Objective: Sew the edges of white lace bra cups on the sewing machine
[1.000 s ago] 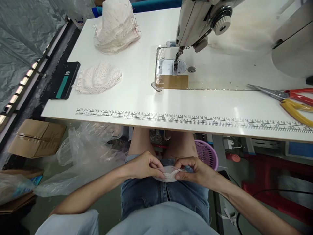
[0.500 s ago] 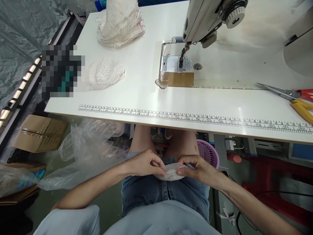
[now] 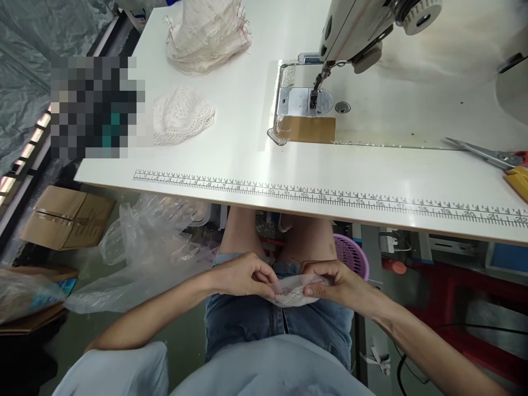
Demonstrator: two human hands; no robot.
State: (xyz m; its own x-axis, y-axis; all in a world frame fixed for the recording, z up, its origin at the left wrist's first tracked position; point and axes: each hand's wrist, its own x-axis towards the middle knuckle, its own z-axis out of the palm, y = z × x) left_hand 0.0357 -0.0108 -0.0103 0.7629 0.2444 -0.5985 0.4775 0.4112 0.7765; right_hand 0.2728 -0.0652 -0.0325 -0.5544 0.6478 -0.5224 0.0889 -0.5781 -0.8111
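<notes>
Over my lap, below the table edge, both hands pinch a small clear bag of white lace trim [image 3: 291, 291]. My left hand [image 3: 243, 275] grips its left end with curled fingers. My right hand [image 3: 334, 281] grips its right end, thumb on top. On the white table [image 3: 247, 159] above lie a small heap of white lace [image 3: 181, 115] and a taller pile of cream lace [image 3: 206, 33]. The sewing machine [image 3: 358, 27] stands at the back, its needle over the metal plate [image 3: 303, 102].
Scissors [image 3: 487, 154] and a yellow-handled tool [image 3: 518, 181] lie at the table's right edge. A printed ruler [image 3: 330, 198] runs along the front edge. Clear plastic bags [image 3: 144, 247], cardboard boxes [image 3: 66, 217] and a purple basket [image 3: 350, 256] sit on the floor.
The view has shifted slightly, so the table appears lower and further right. My hands keep working the small bag on my lap, and its position barely changes.
</notes>
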